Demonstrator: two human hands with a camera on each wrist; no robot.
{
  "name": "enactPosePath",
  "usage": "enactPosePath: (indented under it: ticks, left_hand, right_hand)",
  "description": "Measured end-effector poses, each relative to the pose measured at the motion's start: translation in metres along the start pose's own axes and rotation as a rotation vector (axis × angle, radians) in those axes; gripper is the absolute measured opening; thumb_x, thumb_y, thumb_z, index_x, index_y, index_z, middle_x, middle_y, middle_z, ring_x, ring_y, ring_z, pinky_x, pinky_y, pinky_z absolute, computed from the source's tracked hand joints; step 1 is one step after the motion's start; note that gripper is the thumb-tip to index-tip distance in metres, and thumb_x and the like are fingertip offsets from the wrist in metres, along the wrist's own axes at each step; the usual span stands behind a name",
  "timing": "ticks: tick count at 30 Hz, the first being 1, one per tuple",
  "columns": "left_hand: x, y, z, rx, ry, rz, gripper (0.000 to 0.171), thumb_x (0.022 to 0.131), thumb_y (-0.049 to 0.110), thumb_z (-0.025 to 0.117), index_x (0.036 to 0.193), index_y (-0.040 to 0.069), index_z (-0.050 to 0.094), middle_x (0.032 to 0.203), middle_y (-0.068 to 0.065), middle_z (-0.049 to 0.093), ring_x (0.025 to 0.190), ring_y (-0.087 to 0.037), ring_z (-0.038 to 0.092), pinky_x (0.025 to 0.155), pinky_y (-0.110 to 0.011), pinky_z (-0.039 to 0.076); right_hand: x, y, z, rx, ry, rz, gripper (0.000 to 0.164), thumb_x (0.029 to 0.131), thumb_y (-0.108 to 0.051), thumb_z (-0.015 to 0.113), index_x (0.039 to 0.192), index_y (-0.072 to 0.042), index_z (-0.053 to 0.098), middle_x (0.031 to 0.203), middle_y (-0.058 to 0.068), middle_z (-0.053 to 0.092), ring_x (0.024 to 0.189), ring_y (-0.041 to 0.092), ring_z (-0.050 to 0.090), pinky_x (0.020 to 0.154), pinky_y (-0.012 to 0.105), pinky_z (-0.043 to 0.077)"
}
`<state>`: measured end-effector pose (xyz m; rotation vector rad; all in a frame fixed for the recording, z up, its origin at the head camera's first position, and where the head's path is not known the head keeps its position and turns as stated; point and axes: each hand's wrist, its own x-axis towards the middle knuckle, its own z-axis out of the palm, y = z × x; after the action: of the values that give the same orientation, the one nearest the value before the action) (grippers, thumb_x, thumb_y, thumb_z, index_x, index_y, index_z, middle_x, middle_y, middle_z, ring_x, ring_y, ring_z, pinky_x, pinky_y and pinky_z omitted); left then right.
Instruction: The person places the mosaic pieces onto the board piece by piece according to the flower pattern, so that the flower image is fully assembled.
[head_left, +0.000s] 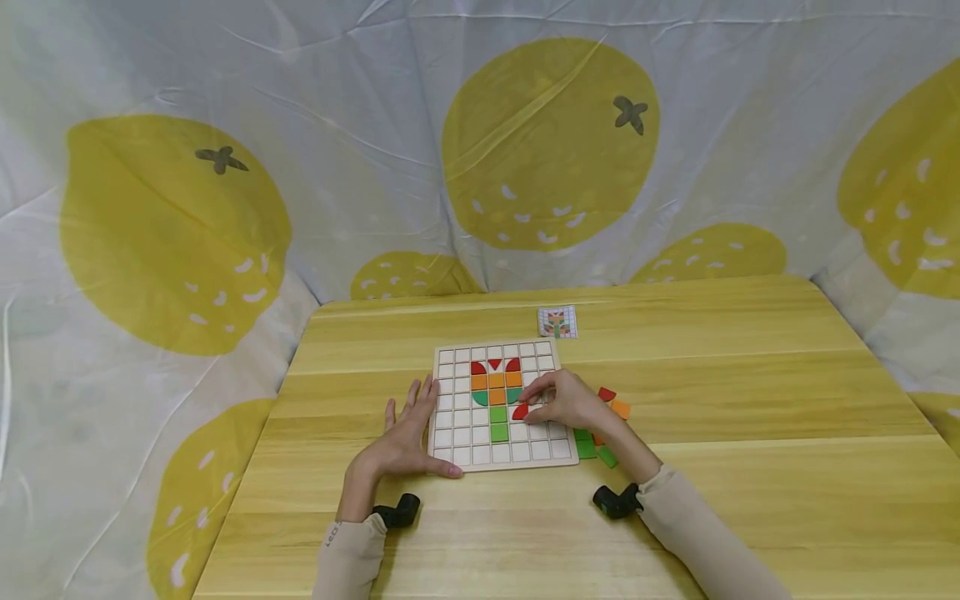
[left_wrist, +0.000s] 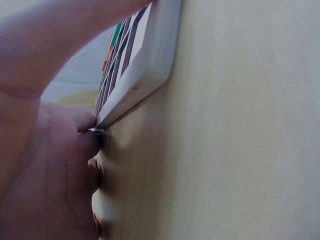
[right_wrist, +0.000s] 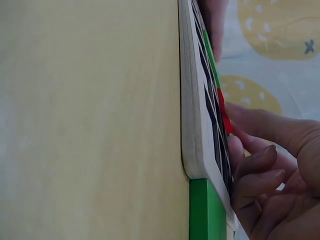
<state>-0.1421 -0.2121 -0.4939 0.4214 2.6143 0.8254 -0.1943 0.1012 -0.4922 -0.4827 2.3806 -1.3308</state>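
A wooden grid board (head_left: 465,454) lies on the table, bearing red, orange and green tiles arranged like a flower. My left hand (head_left: 401,437) rests against its left side, fingers spread, with the thumb at the front edge. In the left wrist view, the left hand (left_wrist: 45,150) touches the board's corner (left_wrist: 155,65). Just right of the green stem tiles (head_left: 498,423), my right hand (head_left: 566,400) pinches a red leaf-shaped tile (head_left: 520,412). The right wrist view shows the red tile (right_wrist: 223,112) at the fingertips of the right hand (right_wrist: 280,170), low over the grid.
Loose green tiles (head_left: 585,448), along with orange and red ones, lie beside the board's right edge, partly hidden by the right forearm. A small picture card (head_left: 557,322) with a similar flower pattern lies behind the board. A lemon-print cloth (head_left: 360,167) hangs behind the table.
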Motion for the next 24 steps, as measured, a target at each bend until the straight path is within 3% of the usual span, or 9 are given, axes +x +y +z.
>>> enactPosePath:
  ticks: [9,18,24]
  left_hand:
    - [-0.0009,0.0006,-0.0016,-0.015,-0.011,-0.002,0.147,0.068,0.050,0.095,0.166,0.005,-0.005,0.175,-0.012,-0.014,0.161,-0.035,-0.019,0.121,-0.067,-0.021]
    - [-0.0001,-0.0011,-0.0012,-0.002,-0.007,-0.001,0.147,0.068,0.050,0.095,0.166,0.004,-0.006,0.175,-0.012,-0.014,0.161,-0.035,-0.019,0.121,-0.068,-0.020]
    - [0.0003,-0.0012,-0.0011,-0.008,-0.007,0.003,0.147,0.068,0.050,0.095,0.166,0.005,-0.005,0.175,-0.012,-0.014,0.161,-0.035,-0.019,0.121,-0.068,-0.021]
  right_hand:
    - [0.0012,0.0027,0.0034,-0.019,0.007,-0.041,0.017,0.083,-0.011,0.086,0.099,-0.010,0.083,0.086,0.001,0.072,0.079,0.015,0.056,0.066,0.022,0.042]
    - [0.0007,0.0028,0.0046,0.018,0.003,-0.033,0.018,0.084,-0.009,0.085,0.102,-0.009,0.083,0.068,-0.001,0.057,0.064,0.014,0.046,0.057,0.020,0.035]
    - [-0.0001,0.0020,0.0039,0.021,-0.001,-0.035,0.020,0.084,-0.009,0.085,0.103,-0.008,0.083,0.068,0.000,0.059,0.063,0.013,0.047,0.056,0.019,0.036]
